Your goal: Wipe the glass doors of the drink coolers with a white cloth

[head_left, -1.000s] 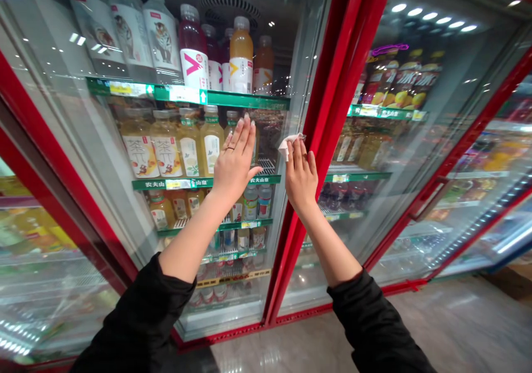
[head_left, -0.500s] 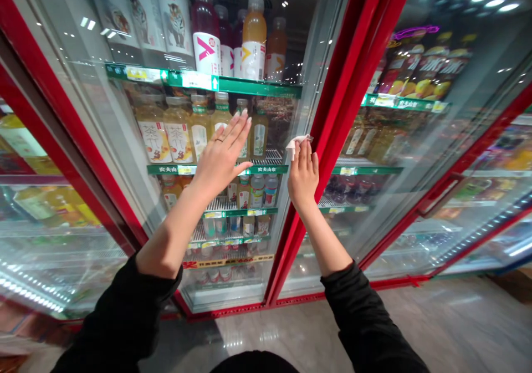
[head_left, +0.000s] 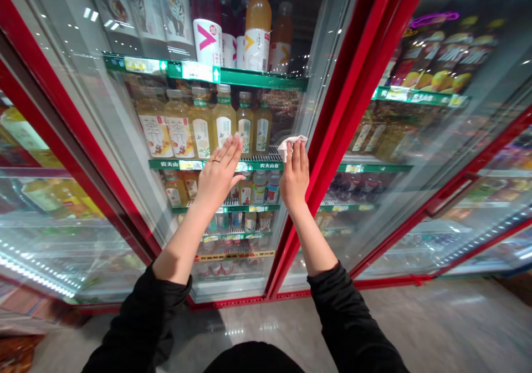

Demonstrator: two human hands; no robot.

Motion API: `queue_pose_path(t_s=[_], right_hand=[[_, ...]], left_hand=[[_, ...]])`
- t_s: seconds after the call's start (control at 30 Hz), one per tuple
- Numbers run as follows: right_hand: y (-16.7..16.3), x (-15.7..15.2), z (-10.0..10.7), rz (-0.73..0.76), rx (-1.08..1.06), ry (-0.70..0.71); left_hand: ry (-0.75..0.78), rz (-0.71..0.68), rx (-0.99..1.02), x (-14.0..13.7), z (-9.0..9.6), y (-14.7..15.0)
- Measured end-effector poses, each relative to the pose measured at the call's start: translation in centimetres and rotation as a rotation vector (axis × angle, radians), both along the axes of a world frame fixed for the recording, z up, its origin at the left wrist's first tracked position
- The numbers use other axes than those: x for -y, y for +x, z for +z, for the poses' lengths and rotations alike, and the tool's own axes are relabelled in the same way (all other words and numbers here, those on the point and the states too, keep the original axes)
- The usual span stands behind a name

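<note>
Head camera: a folded white cloth (head_left: 284, 147) is seen at the glass door (head_left: 286, 112), under the fingertips of the right hand (head_left: 294, 182) and just beside the red frame (head_left: 332, 123). The right hand is laid nearly flat, its fingers straight and close together; the cloth seems to be pinned rather than clutched, though the palm side is hidden. The left hand (head_left: 218, 176) is held open too, fingers together and thumb out, with no object seen in its hold; whether the glass is touched by it cannot be told. Behind the door, bottles (head_left: 224, 121) are lined up on shelves edged with green strips (head_left: 270, 166). The cloth is judged the likeliest thing to be lost: it juts out past the fingertips, so if pressure were eased it could be slid loose and dropped to the floor (head_left: 233, 328). If the right hand were carried sideways, the fingertips could be knocked, or a corner of the cloth snagged, on the frame. Smears could be left by the left palm if it were rested on the glass, and a scratch might be made by the ring (head_left: 216, 161) if it were dragged there.
</note>
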State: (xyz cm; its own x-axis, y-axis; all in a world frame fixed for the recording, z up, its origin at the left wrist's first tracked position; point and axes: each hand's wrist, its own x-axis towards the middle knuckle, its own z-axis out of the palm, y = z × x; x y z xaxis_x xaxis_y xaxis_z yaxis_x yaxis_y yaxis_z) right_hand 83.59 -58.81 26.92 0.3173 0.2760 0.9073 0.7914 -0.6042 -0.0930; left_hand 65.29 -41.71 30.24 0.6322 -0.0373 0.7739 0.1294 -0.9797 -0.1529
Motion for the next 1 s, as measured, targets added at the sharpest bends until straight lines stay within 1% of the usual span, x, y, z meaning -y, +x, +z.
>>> queue_pose_path(t_s=[0.07, 0.13, 0.2, 0.23, 0.27, 0.33, 0.4, 0.47, 0.53, 0.63, 0.7, 0.77, 0.83, 0.93, 1.0], right_hand=[[0.1, -1.4, 1.6, 0.001, -0.005, 0.081], [-0.4, -2.9, 3.6, 0.023, 0.015, 0.098], [-1.3, -3.8, 5.1, 0.057, 0.046, 0.036], [-1.8, -3.9, 5.6, 0.076, 0.062, -0.016], [-2.1, -3.6, 5.8, 0.096, 0.077, -0.076], [-2.4, -2.5, 5.4, 0.135, 0.108, -0.191], [-2.1, -1.0, 4.6, 0.158, 0.13, -0.251], [-1.5, 0.2, 4.0, 0.152, 0.128, -0.232], [-1.1, 0.2, 4.2, 0.139, 0.104, -0.162], [-1.6, -1.9, 5.4, 0.133, 0.054, -0.035], [-2.4, -3.6, 6.3, 0.141, 0.038, 0.007], [-3.3, -4.5, 6.7, 0.158, 0.054, -0.032], [-3.7, -4.3, 6.5, 0.179, 0.094, -0.124], [-3.1, -2.4, 5.7, 0.187, 0.129, -0.216], [-2.4, -1.2, 5.3, 0.168, 0.12, -0.209]], left_hand=[[-0.006, 0.01, 0.003, 0.1, 0.0, 0.0], [-0.006, 0.017, 0.005, 0.3, 0.0, 0.0], [0.002, 0.022, 0.008, 0.3, 0.0, 0.0], [0.005, 0.025, 0.01, 0.4, -0.1, 0.0], [0.004, 0.028, 0.011, 0.3, -0.1, 0.0], [-0.007, 0.03, 0.01, 0.3, -0.1, 0.0], [-0.023, 0.031, 0.001, 0.3, 0.0, 0.0], [-0.034, 0.034, -0.016, 0.4, 0.1, 0.0], [-0.04, 0.045, -0.033, 0.5, 0.2, 0.0], [-0.043, 0.066, -0.041, 0.7, 0.2, 0.0], [-0.038, 0.073, -0.041, 0.8, 0.2, 0.0], [-0.029, 0.072, -0.044, 0.7, 0.2, -0.1], [-0.013, 0.056, -0.05, 0.4, 0.2, -0.3], [0.014, 0.028, -0.031, -0.3, 0.4, -1.0], [0.015, 0.042, 0.024, -1.1, 0.7, -1.7]])
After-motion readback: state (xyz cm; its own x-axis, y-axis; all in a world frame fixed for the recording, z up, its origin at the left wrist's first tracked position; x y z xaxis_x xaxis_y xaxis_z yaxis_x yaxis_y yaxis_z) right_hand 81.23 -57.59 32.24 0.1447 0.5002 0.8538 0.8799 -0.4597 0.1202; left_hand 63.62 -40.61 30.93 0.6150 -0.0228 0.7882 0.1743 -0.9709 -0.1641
